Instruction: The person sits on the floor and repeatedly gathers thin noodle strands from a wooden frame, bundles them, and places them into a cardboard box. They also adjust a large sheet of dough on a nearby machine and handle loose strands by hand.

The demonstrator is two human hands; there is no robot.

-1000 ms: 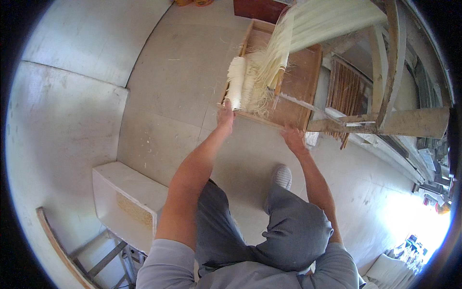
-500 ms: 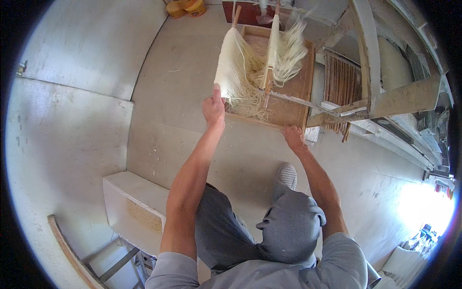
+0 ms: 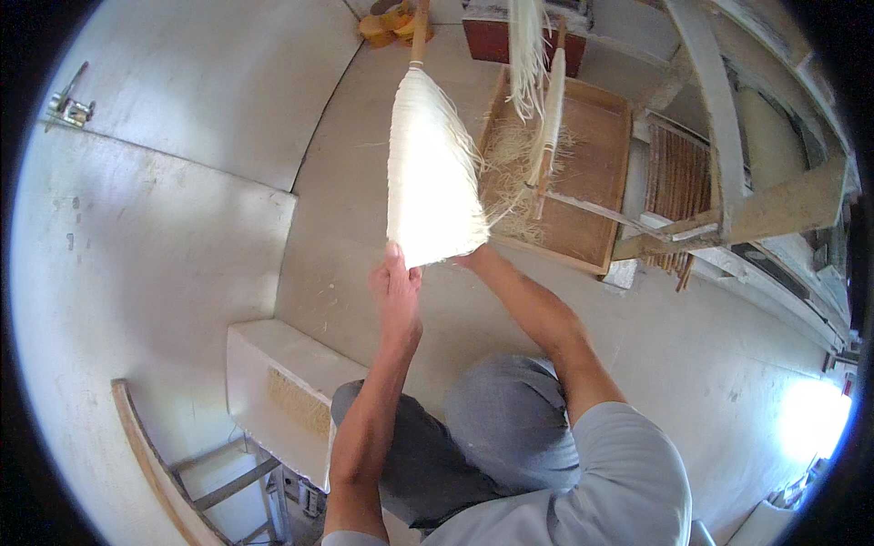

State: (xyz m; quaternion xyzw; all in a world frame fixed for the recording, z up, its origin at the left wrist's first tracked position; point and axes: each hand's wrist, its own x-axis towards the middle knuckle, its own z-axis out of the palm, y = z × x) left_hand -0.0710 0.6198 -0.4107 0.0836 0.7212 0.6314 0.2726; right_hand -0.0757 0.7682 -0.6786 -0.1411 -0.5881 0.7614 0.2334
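Observation:
A wooden stick (image 3: 420, 32) carries a wide sheet of pale noodles (image 3: 432, 173), bright white in the light. My left hand (image 3: 398, 284) grips the near end of this load, its thumb on top. At the lower right corner of the noodles is my right hand (image 3: 472, 258), with its fingers hidden behind the strands. To the right, a second stick (image 3: 544, 173) with pale strands along it stands over a shallow wooden tray (image 3: 622, 173). Loose noodle scraps (image 3: 510, 155) lie in the tray's left part.
More noodles (image 3: 526, 64) hang at the top. On the right stand a pale frame (image 3: 706, 109) and a bundle of thin sticks (image 3: 678, 173). Yellow containers (image 3: 391, 25) sit far left. A white box (image 3: 291, 355) stands low left, beside a curved wooden rail (image 3: 150, 464).
The stick of noodles has come nearer and swung out from above the tray, in my left hand. My right hand has left the tray's near edge and moved left to the noodles.

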